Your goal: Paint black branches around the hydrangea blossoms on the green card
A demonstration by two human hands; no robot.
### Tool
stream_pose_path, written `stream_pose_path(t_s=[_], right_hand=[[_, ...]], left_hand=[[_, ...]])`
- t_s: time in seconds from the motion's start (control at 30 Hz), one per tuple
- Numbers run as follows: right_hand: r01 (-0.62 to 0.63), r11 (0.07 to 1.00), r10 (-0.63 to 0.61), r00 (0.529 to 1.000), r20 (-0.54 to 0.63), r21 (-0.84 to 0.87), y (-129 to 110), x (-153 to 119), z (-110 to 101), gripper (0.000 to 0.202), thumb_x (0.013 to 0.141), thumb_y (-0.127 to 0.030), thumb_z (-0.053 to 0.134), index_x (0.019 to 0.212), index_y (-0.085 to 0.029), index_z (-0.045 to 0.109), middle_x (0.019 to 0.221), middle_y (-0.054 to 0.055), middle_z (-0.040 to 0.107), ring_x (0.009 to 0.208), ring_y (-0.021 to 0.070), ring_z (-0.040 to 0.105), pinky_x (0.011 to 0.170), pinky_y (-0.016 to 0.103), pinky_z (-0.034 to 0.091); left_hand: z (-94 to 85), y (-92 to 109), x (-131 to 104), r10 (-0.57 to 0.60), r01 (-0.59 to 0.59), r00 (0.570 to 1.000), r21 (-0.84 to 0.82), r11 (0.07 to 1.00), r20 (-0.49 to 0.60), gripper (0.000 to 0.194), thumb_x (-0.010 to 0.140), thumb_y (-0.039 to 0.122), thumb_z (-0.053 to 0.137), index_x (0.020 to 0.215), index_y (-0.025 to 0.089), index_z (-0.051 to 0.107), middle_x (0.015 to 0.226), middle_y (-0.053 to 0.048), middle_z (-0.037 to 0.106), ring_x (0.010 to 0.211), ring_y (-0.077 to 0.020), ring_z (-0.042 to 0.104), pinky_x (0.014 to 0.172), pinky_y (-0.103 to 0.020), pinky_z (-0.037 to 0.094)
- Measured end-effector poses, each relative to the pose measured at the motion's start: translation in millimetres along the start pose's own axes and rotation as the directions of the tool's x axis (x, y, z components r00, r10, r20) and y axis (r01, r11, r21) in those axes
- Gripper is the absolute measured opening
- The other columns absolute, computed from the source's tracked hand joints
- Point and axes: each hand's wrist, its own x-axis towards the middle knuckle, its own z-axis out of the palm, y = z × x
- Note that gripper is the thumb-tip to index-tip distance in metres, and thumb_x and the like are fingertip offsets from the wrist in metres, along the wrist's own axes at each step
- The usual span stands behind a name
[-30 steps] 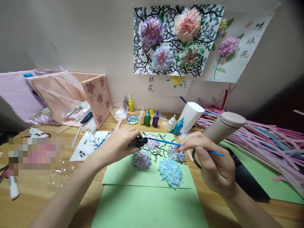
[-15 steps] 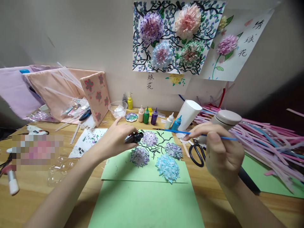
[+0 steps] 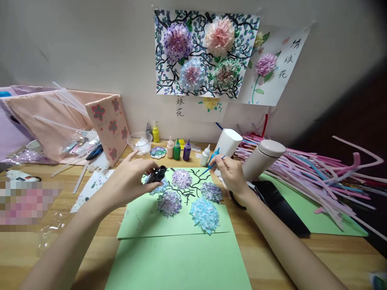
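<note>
My left hand [image 3: 133, 175] is closed around a small black paint bottle [image 3: 157, 174], its mouth pointing up and right, over the upper left of the green paper [image 3: 139, 223]. A blue paintbrush [image 3: 207, 169] is pinched in my right hand [image 3: 231, 173], its tip down by the paper's upper right edge, near the painted black branches [image 3: 193, 186]. Whether the tip touches the paper I cannot tell. Around the branches sit fluffy purple flowers [image 3: 169, 203] and a light blue flower [image 3: 204, 215]. Another bluish flower [image 3: 161, 188] is partly hidden behind my left hand and the bottle.
Paint bottles [image 3: 177, 150] and a paint-smeared palette [image 3: 158, 152] stand along the wall. To the right are a tumbler [image 3: 264, 159], a black phone-like slab [image 3: 281, 209] and a heap of pipe cleaners [image 3: 314, 177]. A fabric-covered box [image 3: 104, 129] stands left; flower artworks [image 3: 208, 52] hang above.
My right hand has moved left and forward, bringing the brush from level above the table to tip-down at the paper. My left hand still holds the black bottle. The view has shifted right.
</note>
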Motion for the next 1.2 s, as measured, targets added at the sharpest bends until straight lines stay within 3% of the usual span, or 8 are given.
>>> stream_pose_path(t_s=[0.23, 0.63, 0.8, 0.97, 1.2], right_hand=[[0.017, 0.999, -0.016, 1.0, 0.026, -0.032, 9.1, -1.5, 7.2, 0.038, 0.094, -0.035, 0.037, 0.072, -0.018, 0.063, 0.074, 0.004, 0.066, 0.069, 0.0147, 0.062, 0.069, 0.025, 0.043], [0.059, 0.995, -0.053, 0.996, 0.077, -0.083, 8.2, -1.4, 10.3, 0.035, 0.094, -0.033, 0.037, 0.075, -0.019, 0.063, 0.075, 0.005, 0.068, 0.073, 0.0173, 0.063, 0.07, 0.027, 0.044], [0.035, 0.995, -0.026, 0.995, 0.099, -0.089, 9.9, -0.6, 9.8, 0.034, 0.094, -0.033, 0.038, 0.073, -0.019, 0.061, 0.073, 0.004, 0.066, 0.071, 0.0162, 0.062, 0.07, 0.026, 0.043], [0.021, 0.996, -0.012, 0.994, 0.105, -0.086, 10.7, -0.9, 9.3, 0.036, 0.093, -0.034, 0.038, 0.07, -0.019, 0.06, 0.072, 0.004, 0.066, 0.07, 0.0157, 0.062, 0.07, 0.026, 0.043], [0.015, 0.997, -0.004, 0.992, 0.128, -0.082, 11.0, 0.4, 9.2, 0.036, 0.093, -0.036, 0.037, 0.072, -0.019, 0.061, 0.072, 0.004, 0.066, 0.07, 0.0163, 0.062, 0.07, 0.027, 0.045]], left_hand=[[1.2, -2.2, 0.1, 0.019, -0.019, 1.0, -0.014, 1.0, -0.013, 0.032, 0.074, 0.047, 0.061, 0.092, 0.021, 0.057, 0.08, 0.001, 0.066, 0.075, -0.0165, 0.062, 0.105, -0.051, 0.024], [1.8, -0.2, -1.9, 0.059, -0.059, 0.998, -0.031, 0.998, -0.014, 0.027, 0.074, 0.044, 0.061, 0.09, 0.023, 0.056, 0.082, 0.002, 0.066, 0.076, -0.0161, 0.06, 0.103, -0.05, 0.027], [2.8, 1.1, -2.2, 0.069, -0.07, 0.997, -0.051, 0.996, -0.025, 0.026, 0.074, 0.043, 0.062, 0.09, 0.024, 0.056, 0.082, 0.003, 0.066, 0.076, -0.0155, 0.061, 0.106, -0.05, 0.023], [6.0, 2.1, -2.0, 0.075, -0.076, 0.997, -0.045, 0.996, -0.021, 0.029, 0.074, 0.045, 0.062, 0.091, 0.023, 0.056, 0.083, 0.002, 0.067, 0.078, -0.0171, 0.061, 0.101, -0.048, 0.031], [6.7, 1.2, -1.9, 0.075, -0.075, 0.997, -0.023, 0.997, -0.009, 0.03, 0.075, 0.047, 0.061, 0.092, 0.023, 0.055, 0.084, 0.002, 0.066, 0.078, -0.0159, 0.06, 0.103, -0.05, 0.027]])
